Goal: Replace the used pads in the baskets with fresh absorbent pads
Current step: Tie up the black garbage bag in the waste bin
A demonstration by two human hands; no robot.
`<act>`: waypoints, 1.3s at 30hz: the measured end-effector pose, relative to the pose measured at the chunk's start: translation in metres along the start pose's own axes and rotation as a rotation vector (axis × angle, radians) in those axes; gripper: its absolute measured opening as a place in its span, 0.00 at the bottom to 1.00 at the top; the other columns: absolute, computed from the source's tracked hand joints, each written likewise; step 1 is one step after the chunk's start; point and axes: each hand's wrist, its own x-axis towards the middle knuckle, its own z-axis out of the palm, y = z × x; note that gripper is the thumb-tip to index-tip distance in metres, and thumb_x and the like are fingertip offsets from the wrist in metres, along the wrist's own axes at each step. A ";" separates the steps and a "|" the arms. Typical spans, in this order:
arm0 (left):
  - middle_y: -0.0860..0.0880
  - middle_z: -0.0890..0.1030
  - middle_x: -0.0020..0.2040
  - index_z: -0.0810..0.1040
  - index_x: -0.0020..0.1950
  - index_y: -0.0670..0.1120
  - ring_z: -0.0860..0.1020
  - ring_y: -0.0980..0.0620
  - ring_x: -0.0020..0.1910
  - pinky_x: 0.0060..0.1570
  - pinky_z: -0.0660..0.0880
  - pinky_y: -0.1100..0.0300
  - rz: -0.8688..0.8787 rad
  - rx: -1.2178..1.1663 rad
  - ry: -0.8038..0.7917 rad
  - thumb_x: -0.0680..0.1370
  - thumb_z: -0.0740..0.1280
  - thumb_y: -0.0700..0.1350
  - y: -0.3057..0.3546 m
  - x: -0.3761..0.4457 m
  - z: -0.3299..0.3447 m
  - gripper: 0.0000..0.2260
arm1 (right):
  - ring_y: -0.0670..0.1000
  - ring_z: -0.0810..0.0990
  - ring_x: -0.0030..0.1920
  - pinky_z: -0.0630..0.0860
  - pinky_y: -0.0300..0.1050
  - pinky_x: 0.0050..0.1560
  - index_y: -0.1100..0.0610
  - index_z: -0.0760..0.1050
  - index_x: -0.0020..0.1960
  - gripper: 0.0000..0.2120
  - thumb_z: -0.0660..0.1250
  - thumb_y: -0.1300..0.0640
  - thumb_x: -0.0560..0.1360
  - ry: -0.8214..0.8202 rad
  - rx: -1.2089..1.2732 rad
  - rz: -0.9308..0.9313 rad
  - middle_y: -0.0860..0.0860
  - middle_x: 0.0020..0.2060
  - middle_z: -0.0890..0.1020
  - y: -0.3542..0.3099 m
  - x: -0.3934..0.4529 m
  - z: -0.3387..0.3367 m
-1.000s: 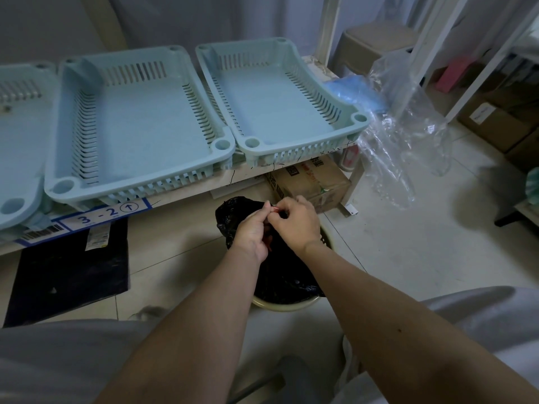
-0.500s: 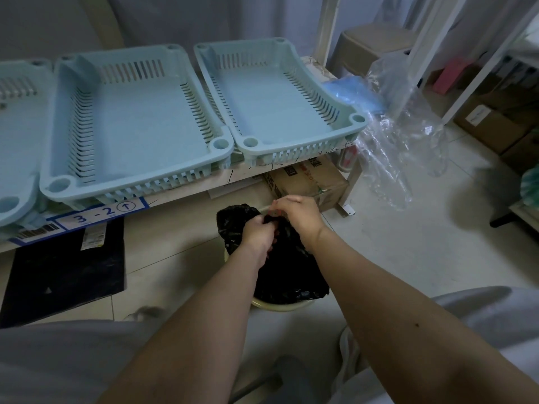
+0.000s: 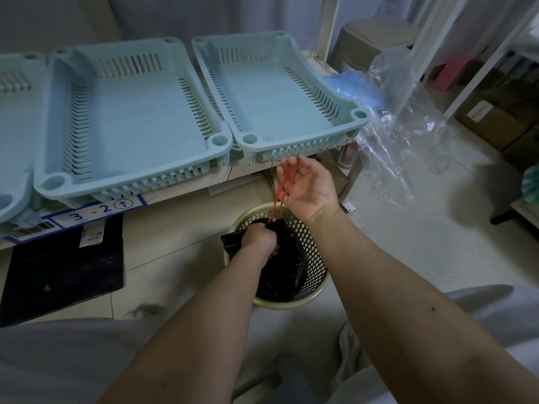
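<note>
A black bin bag (image 3: pixel 287 272) sits in a cream mesh waste basket (image 3: pixel 313 252) on the floor. My left hand (image 3: pixel 261 239) grips the gathered neck of the bag. My right hand (image 3: pixel 309 188) is raised above it, palm up, with the bag's red drawstring (image 3: pixel 281 191) looped over its curled fingers and stretched taut. Two light blue slotted baskets (image 3: pixel 131 118) (image 3: pixel 277 91) lie on the low shelf behind, and part of a third (image 3: pixel 14 126) shows at the left edge. A stack of blue pads (image 3: pixel 354 86) in a clear plastic bag (image 3: pixel 408 141) rests at the shelf's right end.
A white shelf post (image 3: pixel 329 27) rises behind the right basket. A cardboard box (image 3: pixel 269 177) sits under the shelf, and a dark mat (image 3: pixel 64 266) lies on the floor at left. A beige stool (image 3: pixel 376 36) and more boxes (image 3: pixel 495 118) stand at the right.
My right hand has lifted away from the bag, pulling the red drawstring upward. My left hand has stayed low, clenched on the bag's neck, and the mesh basket rim now shows.
</note>
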 end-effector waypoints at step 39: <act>0.54 0.67 0.17 0.70 0.33 0.45 0.63 0.59 0.14 0.16 0.61 0.70 -0.139 -0.443 -0.169 0.79 0.61 0.40 0.040 -0.009 -0.052 0.13 | 0.53 0.75 0.44 0.73 0.47 0.46 0.56 0.74 0.47 0.11 0.59 0.51 0.69 0.189 -1.635 -0.625 0.51 0.43 0.78 0.069 -0.033 -0.032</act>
